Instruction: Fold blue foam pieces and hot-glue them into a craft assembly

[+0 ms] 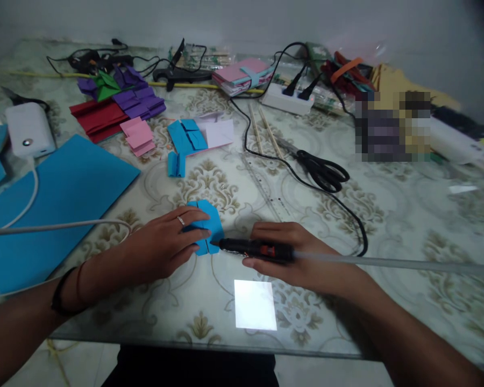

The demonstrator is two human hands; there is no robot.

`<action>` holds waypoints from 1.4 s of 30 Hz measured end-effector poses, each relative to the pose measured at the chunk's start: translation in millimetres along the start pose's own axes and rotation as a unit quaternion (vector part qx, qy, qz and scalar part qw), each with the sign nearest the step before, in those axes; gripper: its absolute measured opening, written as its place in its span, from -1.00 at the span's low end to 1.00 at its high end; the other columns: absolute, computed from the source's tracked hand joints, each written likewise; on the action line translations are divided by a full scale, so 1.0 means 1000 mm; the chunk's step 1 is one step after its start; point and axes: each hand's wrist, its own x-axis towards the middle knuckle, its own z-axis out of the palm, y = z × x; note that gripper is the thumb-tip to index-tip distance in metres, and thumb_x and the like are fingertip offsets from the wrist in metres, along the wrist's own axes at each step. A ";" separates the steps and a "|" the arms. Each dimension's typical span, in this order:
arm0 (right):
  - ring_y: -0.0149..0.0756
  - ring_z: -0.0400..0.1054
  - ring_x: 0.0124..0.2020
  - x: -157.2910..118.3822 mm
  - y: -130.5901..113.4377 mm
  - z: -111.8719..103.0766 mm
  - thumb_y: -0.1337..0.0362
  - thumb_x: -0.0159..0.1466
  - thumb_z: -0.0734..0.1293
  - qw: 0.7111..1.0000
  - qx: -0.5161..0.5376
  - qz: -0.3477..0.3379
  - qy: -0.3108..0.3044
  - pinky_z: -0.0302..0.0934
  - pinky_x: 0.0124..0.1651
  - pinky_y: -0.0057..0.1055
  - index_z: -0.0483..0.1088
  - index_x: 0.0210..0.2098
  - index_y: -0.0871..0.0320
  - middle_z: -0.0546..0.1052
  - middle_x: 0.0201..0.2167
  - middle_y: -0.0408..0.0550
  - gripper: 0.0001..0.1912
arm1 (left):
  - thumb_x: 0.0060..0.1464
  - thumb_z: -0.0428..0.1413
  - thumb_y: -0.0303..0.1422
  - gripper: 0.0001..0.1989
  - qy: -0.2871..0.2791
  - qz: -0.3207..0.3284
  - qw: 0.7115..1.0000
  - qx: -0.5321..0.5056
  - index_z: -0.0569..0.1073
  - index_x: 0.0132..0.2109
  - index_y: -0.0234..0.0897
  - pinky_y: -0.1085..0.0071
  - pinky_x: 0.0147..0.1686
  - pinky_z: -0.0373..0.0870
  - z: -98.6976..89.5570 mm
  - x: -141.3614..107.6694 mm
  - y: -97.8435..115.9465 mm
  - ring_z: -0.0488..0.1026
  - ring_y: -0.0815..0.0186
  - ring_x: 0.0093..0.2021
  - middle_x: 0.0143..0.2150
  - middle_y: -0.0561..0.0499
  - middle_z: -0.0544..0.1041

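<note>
Left hand [179, 234] rests on the small blue folded paper [214, 217], fingers slightly apart and laid over its upper face, ring on one finger; that grip is loose and flat, not wrapped round anything. Right hand [304, 237] is closed round a black glue gun [242, 248], thumb below the body, other fingers curled over the far side; clear glue stick [387, 262] runs out of the back over the wrist; nozzle points left at the right part of the blue paper, contact between nozzle and paper cannot be told. Blue paper lies flat on the patterned table [161, 306], between the two hands, near the middle of the view; dark slits show across it. Large blue sheet [76, 177] at left, with a white device [30, 129] at its far edge and white cable over it; smaller blue folded piece [176, 164] beyond the left hand; pink folded paper [137, 135], red paper [99, 119] and purple papers [139, 102] further back; clear ruler [264, 185] and black scissors [322, 171] beyond the right hand; white power strip [288, 100] behind them, plugs in.
</note>
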 end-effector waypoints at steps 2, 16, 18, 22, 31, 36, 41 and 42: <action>-0.41 0.21 -0.46 0.000 0.000 0.000 0.24 0.40 0.44 1.000 0.002 -0.001 -0.001 0.09 -0.40 -0.41 0.35 -0.40 0.12 0.30 -0.49 -0.23 -0.73 | 0.33 0.09 -0.51 -0.66 0.000 -0.002 1.000 -0.001 0.52 0.18 -0.26 -0.06 0.38 0.37 0.000 0.000 0.000 0.36 -0.01 0.37 0.31 -0.22 0.46; -0.44 0.22 -0.50 -0.001 -0.003 -0.009 0.19 0.37 0.43 0.998 0.019 0.043 -0.050 0.09 -0.45 -0.43 0.30 -0.47 0.12 0.32 -0.51 -0.23 -0.66 | 0.37 0.05 -0.48 -0.68 -0.011 0.000 1.000 -0.001 0.51 0.19 -0.28 -0.11 0.37 0.37 -0.002 0.000 0.000 0.33 -0.05 0.38 0.31 -0.24 0.43; -0.44 0.22 -0.51 -0.001 -0.003 -0.011 0.18 0.38 0.43 0.997 0.012 0.054 -0.055 0.09 -0.46 -0.44 0.29 -0.48 0.12 0.30 -0.51 -0.23 -0.64 | 0.38 0.04 -0.47 -0.68 -0.016 -0.002 1.000 0.002 0.50 0.20 -0.28 -0.11 0.37 0.37 -0.001 0.000 0.000 0.31 -0.05 0.40 0.32 -0.24 0.42; -0.44 0.22 -0.52 -0.001 -0.003 -0.013 0.18 0.38 0.42 0.997 0.007 0.057 -0.057 0.09 -0.46 -0.44 0.28 -0.49 0.12 0.30 -0.52 -0.23 -0.64 | 0.36 0.05 -0.49 -0.67 -0.008 -0.002 1.000 0.003 0.50 0.20 -0.25 -0.07 0.38 0.36 -0.001 0.000 0.000 0.31 -0.02 0.40 0.32 -0.21 0.43; -0.44 0.23 -0.53 0.000 -0.003 -0.016 0.20 0.38 0.42 0.997 -0.020 0.071 -0.025 0.10 -0.47 -0.45 0.29 -0.49 0.13 0.32 -0.55 -0.22 -0.64 | 0.38 0.05 -0.46 -0.68 -0.009 -0.003 1.000 0.004 0.51 0.20 -0.24 -0.07 0.39 0.34 -0.001 0.000 -0.001 0.32 0.00 0.39 0.31 -0.20 0.43; -0.41 0.25 -0.49 0.000 -0.002 -0.005 0.17 0.39 0.42 0.999 -0.011 0.040 -0.004 0.14 -0.42 -0.42 0.38 -0.43 0.14 0.36 -0.50 -0.18 -0.70 | 0.38 0.03 -0.46 -0.69 -0.005 0.006 1.000 0.011 0.50 0.19 -0.24 -0.06 0.38 0.36 0.000 0.001 -0.001 0.34 0.01 0.37 0.30 -0.19 0.44; -0.41 0.25 -0.49 0.001 -0.002 -0.001 0.19 0.39 0.42 1.000 -0.004 0.026 0.009 0.14 -0.42 -0.42 0.41 -0.41 0.14 0.35 -0.49 -0.19 -0.73 | 0.39 0.02 -0.45 -0.70 -0.008 0.005 1.000 0.019 0.49 0.18 -0.24 -0.04 0.40 0.35 -0.001 0.000 0.000 0.34 0.01 0.37 0.30 -0.19 0.44; -0.42 0.24 -0.50 0.001 -0.003 -0.002 0.19 0.39 0.42 1.000 -0.004 0.025 0.005 0.13 -0.43 -0.42 0.39 -0.43 0.14 0.34 -0.50 -0.20 -0.71 | 0.39 0.02 -0.45 -0.70 -0.009 0.004 1.000 0.018 0.49 0.18 -0.24 -0.05 0.39 0.36 -0.001 0.000 0.000 0.34 0.01 0.37 0.30 -0.20 0.44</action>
